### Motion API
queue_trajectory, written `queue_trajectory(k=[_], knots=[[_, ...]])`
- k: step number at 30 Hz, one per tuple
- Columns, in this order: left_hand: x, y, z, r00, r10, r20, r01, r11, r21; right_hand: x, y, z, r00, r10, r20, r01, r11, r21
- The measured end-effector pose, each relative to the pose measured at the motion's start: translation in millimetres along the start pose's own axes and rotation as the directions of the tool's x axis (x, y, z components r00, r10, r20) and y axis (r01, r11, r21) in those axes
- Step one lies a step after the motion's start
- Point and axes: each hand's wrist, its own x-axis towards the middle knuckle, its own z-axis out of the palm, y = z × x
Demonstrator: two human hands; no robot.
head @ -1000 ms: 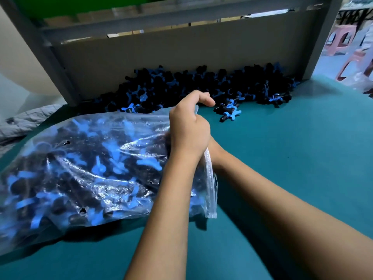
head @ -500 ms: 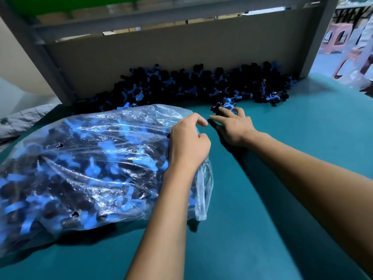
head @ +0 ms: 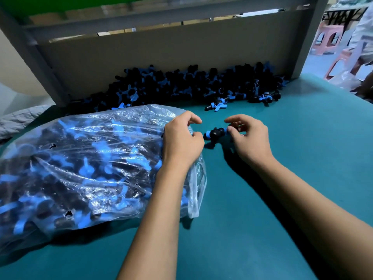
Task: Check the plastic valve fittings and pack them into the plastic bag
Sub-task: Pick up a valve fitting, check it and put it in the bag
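R hand (head: 249, 138) pinches 1 black-and-blue valve fitting (head: 215, 133) just above the teal table (head: 282, 178), beside the bag mouth. L hand (head: 180, 142), fingers curled, grips the full plastic bag (head: 80, 164) at its opening. Loose fittings pile (head: 191, 83) sits at the back by the board.

Table top (head: 282, 178): flat teal, no pattern. Held valve fitting (head: 215, 133) at centre: black body, blue ends. Loose fitting (head: 217, 105) at 12 o'clock of it: black with blue butterfly handle. Fitting pile (head: 191, 83) at 12 o'clock: mostly black, blue handles speckled through. Plastic bag (head: 80, 168) at 9 o'clock: clear, glossy white glare, black-and-blue contents showing through. Back panel (head: 161, 51): dull grey-beige; frame (head: 30, 57) grey. Stools (head: 329, 39) at 2 o'clock: pink. Strip (head: 50, 5) at 11 o'clock: green.
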Motion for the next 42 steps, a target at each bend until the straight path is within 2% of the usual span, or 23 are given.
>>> queue_trajectory(k=[2,4,6,10,15,18,22,25,30,33,36,42], knots=[[0,-1,1,0.999,0.025,0.033,-0.024,1.0,-0.015,-3,1,-2,0.983,0.184,-0.004,-0.176,0.944,0.278],[0,-2,2,0.994,0.052,0.094,-0.053,0.999,0.003,-7,0,-3,0.947,0.318,0.052,-0.299,0.808,0.508],[-1,-3,3,0.984,0.085,0.157,-0.089,0.996,0.017,-9,0,-5,0.932,0.352,0.085,-0.332,0.74,0.585],[-3,-4,4,0.968,0.106,0.226,-0.113,0.993,0.016,-11,-3,-7,0.926,0.358,0.122,-0.35,0.687,0.637],[-1,-6,8,0.972,0.137,0.189,-0.134,0.991,-0.032,-12,-6,-7,0.931,0.332,0.151,-0.352,0.707,0.613],[1,-7,10,0.978,0.144,0.15,-0.137,0.989,-0.051,-14,-8,-7,0.938,0.263,0.223,-0.345,0.703,0.622],[4,-9,10,0.987,0.104,0.124,-0.098,0.994,-0.055,-14,-9,-9,0.929,0.138,0.344,-0.352,0.621,0.7],[5,-9,7,0.988,0.096,0.121,-0.095,0.995,-0.013,-14,-7,-10,0.924,0.096,0.37,-0.344,0.632,0.694],[4,-2,3,0.989,0.063,0.133,-0.056,0.997,-0.055,-14,-3,-7,0.931,0.118,0.346,-0.324,0.703,0.633],[3,2,1,0.993,-0.018,0.115,0.038,0.983,-0.18,-12,-3,-5,0.933,0.188,0.306,-0.352,0.646,0.677],[4,2,0,0.993,-0.069,0.092,0.088,0.971,-0.223,-9,-1,-6,0.919,0.278,0.281,-0.392,0.555,0.734],[3,4,0,0.991,-0.073,0.11,0.094,0.976,-0.194,-9,1,-6,0.92,0.291,0.262,-0.385,0.554,0.739]])
